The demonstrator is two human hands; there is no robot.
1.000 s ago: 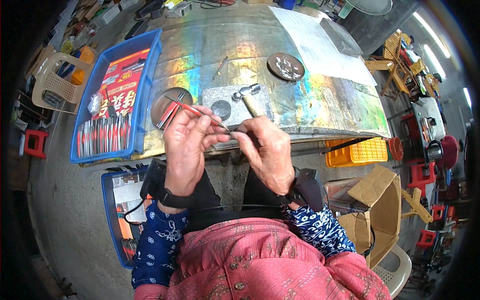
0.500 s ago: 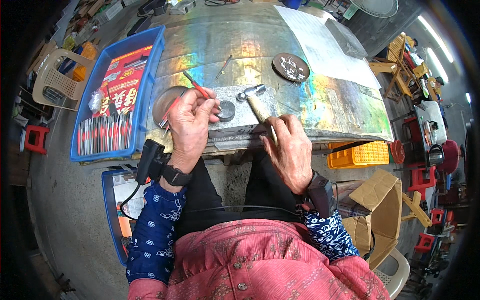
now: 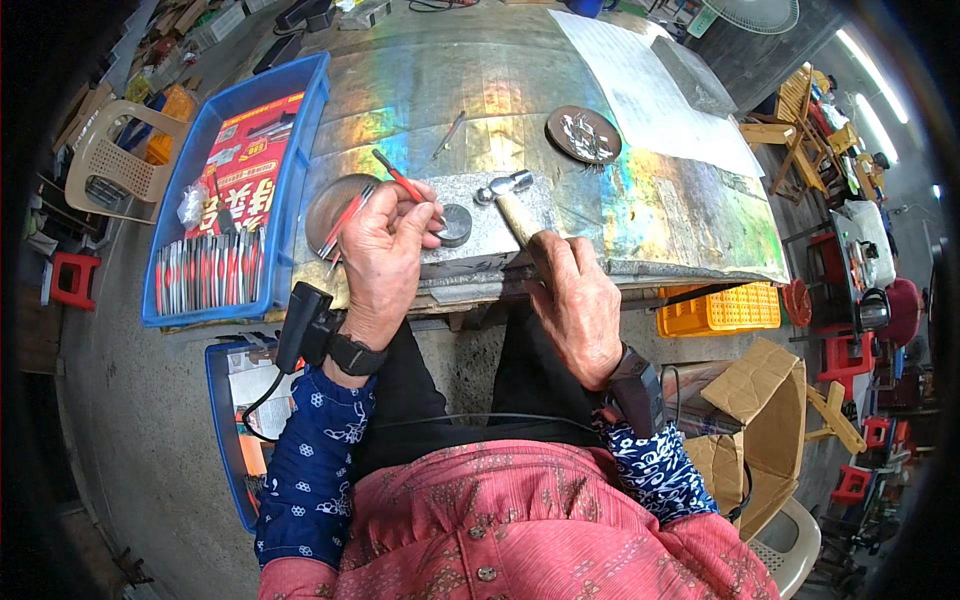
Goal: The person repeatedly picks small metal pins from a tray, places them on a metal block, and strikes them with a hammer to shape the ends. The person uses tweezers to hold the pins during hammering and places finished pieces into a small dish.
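My left hand (image 3: pixel 383 250) is closed in a pinch on a slim red-and-black rod-shaped tool (image 3: pixel 398 180). The tool slants, and its lower end lies by a dark round metal block (image 3: pixel 456 226). My right hand (image 3: pixel 578 305) wraps round the wooden handle of a hammer (image 3: pixel 514 216). The hammer's metal head rests on or just over a speckled grey slab (image 3: pixel 541 195), right of the round block. Beside my left hand, a round dish (image 3: pixel 325 200) holds several similar red tools (image 3: pixel 346 222), partly hidden by the hand.
A blue tray (image 3: pixel 318 90) at left holds red printed card and a row of red-and-silver pieces (image 3: pixel 208 270). A brown dish (image 3: pixel 556 128) of small metal bits, a thin rod (image 3: pixel 449 134) and white sheets (image 3: pixel 640 90) lie farther off. A cardboard box (image 3: pixel 770 420) stands at lower right.
My left hand and its tool have shifted very slightly down and right. My right hand has tilted a little on the hammer handle, its grip kept. The hammer head has hardly moved.
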